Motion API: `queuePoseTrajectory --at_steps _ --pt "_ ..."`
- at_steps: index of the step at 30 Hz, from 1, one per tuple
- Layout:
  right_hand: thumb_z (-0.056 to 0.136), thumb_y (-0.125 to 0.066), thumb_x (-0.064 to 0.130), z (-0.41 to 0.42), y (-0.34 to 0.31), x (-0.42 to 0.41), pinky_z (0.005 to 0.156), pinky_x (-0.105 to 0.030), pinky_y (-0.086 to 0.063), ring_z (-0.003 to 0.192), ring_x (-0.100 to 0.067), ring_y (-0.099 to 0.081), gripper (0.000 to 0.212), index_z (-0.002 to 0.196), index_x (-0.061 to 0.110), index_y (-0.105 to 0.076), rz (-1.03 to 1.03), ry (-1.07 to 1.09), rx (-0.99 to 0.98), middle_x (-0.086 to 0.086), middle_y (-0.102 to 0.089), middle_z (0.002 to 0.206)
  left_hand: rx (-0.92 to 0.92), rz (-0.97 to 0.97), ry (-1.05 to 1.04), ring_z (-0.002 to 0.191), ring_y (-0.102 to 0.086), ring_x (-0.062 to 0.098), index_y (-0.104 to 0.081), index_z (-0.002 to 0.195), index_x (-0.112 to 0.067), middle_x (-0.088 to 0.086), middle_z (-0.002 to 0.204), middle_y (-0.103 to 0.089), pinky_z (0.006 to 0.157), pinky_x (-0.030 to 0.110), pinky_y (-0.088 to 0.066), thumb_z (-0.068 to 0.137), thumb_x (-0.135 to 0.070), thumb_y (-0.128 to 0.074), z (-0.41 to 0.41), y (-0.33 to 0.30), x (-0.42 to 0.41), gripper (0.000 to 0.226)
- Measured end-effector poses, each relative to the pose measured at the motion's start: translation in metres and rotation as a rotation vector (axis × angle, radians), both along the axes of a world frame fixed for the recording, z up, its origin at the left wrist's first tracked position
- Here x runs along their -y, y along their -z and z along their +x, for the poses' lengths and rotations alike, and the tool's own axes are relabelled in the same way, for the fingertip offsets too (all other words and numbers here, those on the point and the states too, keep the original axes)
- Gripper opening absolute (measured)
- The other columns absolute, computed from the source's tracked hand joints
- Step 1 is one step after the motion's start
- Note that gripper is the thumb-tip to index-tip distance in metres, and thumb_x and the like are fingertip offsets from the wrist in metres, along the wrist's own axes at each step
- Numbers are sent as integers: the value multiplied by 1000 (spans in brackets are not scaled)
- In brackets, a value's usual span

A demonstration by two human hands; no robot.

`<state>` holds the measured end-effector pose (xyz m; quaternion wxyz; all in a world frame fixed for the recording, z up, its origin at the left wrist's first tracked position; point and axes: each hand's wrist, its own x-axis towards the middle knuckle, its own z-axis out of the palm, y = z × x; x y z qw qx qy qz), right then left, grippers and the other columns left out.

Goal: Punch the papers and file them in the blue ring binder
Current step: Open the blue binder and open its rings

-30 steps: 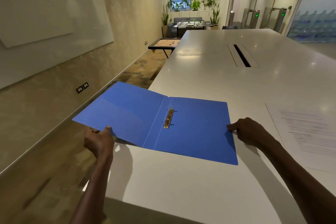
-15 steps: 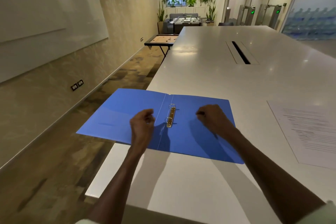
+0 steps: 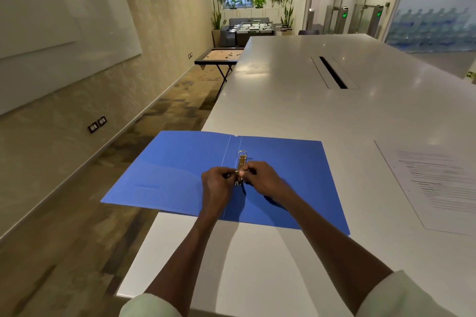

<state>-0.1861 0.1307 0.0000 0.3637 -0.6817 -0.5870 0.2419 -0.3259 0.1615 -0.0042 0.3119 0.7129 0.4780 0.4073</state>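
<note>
On the open blue ring binder (image 3: 283,183), the left hand (image 3: 219,185) and right hand (image 3: 265,183) pinch the near ring (image 3: 239,179) of the ring mechanism (image 3: 241,162). The step in hand seems to be opening the rings; next they need pulling apart, as the papers (image 3: 438,183) lie unpunched.

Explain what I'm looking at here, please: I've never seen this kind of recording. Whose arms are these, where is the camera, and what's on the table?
There is no machine: a person wears a wide-angle camera on the head, looking forward and down, so the two arms entering from below are their own. On the white table lies an open blue ring binder; its left cover hangs out past the table edge. The left hand and right hand meet at the brass ring mechanism on the spine, fingers pinching its nearer ring. The farther ring looks closed. To the right lie printed papers, untouched and not yet filed. No hole punch is in view.
</note>
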Motion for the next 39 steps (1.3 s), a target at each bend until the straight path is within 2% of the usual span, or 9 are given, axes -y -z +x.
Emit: queuePoseTrajectory --at_steps 10,16,23,26,27,30,32,35,39 --pt "93 -56 12 8 3 2 79 -31 -54 74 -11 -64 16 88 1 -67 -32 -21 -247 -10 -69 83 24 -98 -100 63 -62 3 -78 93 -5 9 83 -76 53 5 -43 82 -14 -74 2 -1 -1 15" --pt "92 -58 13 14 6 2 85 -43 -55 79 -20 -68 16 84 3 -68 -43 -43 -276 -12 -71 83 23 -158 -98 66 -61 4 -78 92 -2 11 85 -76 61 13 -47 80 -12 -77 1 -4 -3 16" --pt "93 -59 17 14 3 6 84 -39 -55 76 -13 -65 18 92 1 -69 -31 -48 -234 -12 -72 87 20 -130 -84 71 -64 10 -78 93 -2 10 85 -76 62 12 -47 81 -14 -76 0 -7 5 17" --pt "95 -56 21 17 -3 7 82 -38 -55 78 -14 -66 23 96 1 -67 -60 -45 -222 -12 -72 90 -12 -160 -48 72 -61 13 -78 88 -6 5 78 -69 66 21 -50 80 -12 -75 -1 -13 9 10" --pt "96 -54 21 18 -5 8 82 -37 -55 78 -15 -67 26 97 -1 -66 -64 -37 -241 -14 -72 91 -38 -170 -41 70 -57 15 -75 80 -11 2 73 -63 66 26 -48 80 -11 -74 -1 -15 10 1" --pt "96 -51 20 21 -11 12 77 -33 -54 72 -14 -65 29 96 -5 -66 -45 15 -313 -15 -72 89 -193 -132 -90 68 -45 22 -47 68 -16 1 65 -44 57 30 -32 82 -22 -68 2 -23 13 26" --pt "96 -51 20 27 -16 19 73 -31 -53 71 -15 -64 29 96 -4 -67 -18 63 -335 -15 -72 87 -275 -120 -142 84 -58 32 -57 87 -9 7 81 -57 63 34 -40 84 -32 -67 11 -32 17 26" --pt "96 -51 20 44 -25 34 74 -31 -55 71 -15 -63 29 96 -3 -68 37 128 -322 -15 -72 90 -256 -66 -176 117 -56 35 -49 133 -2 19 129 -57 91 41 -46 86 -36 -68 33 -46 23 61" --pt "97 -50 17 83 -38 62 73 -22 -50 72 -10 -62 27 99 -1 -69 114 211 -260 -13 -73 92 -151 -33 -38 110 -60 29 -51 130 -4 13 125 -61 85 34 -45 83 -18 -66 78 -61 44 52"
